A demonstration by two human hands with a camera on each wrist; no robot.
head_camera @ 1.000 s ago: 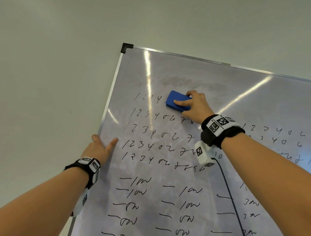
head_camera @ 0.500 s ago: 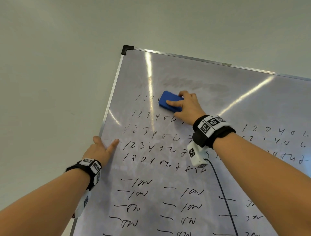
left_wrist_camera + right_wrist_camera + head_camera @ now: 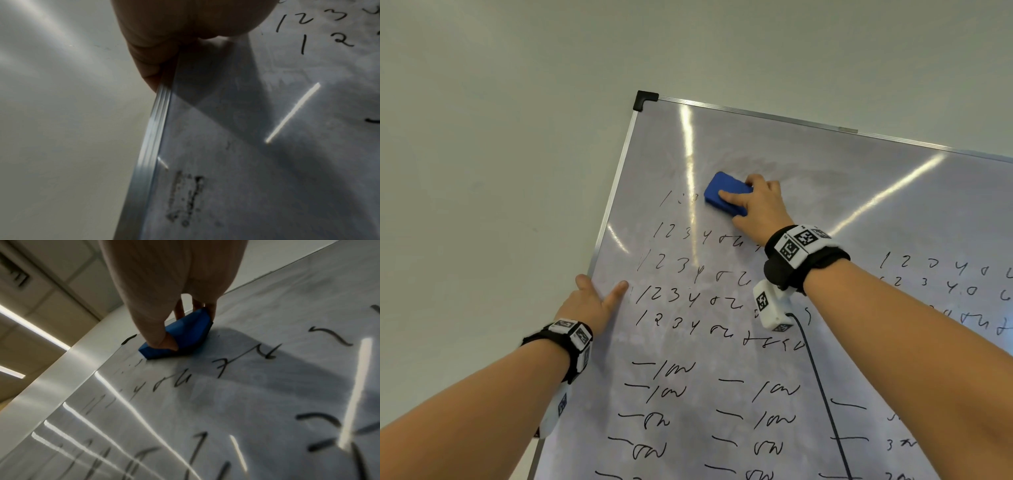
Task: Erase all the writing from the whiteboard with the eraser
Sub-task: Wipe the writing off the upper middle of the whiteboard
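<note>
The right hand (image 3: pixel 763 205) gripped the blue rectangular foam eraser (image 3: pixel 726 192), pressing it flat on the top row of black marker writing (image 3: pixel 674 295) near the top-left corner of the metal-framed whiteboard (image 3: pixel 825 164). The left hand (image 3: pixel 589 305) clasped the left edge, probably steadying the board against that push.

Head view: bright, even, sharp. Long glare streaks cross the whiteboard (image 3: pixel 825 192). Left wrist view: dim; left hand (image 3: pixel 185 24) out of focus, throws a broad shadow across the whiteboard. Right wrist view: writing (image 3: pixel 221 368) blurred, worst at the lower edge; strip lights (image 3: pixel 35 327) glow upper left; right hand (image 3: pixel 164 272) shadow lies beside the eraser (image 3: pixel 185 339).
</note>
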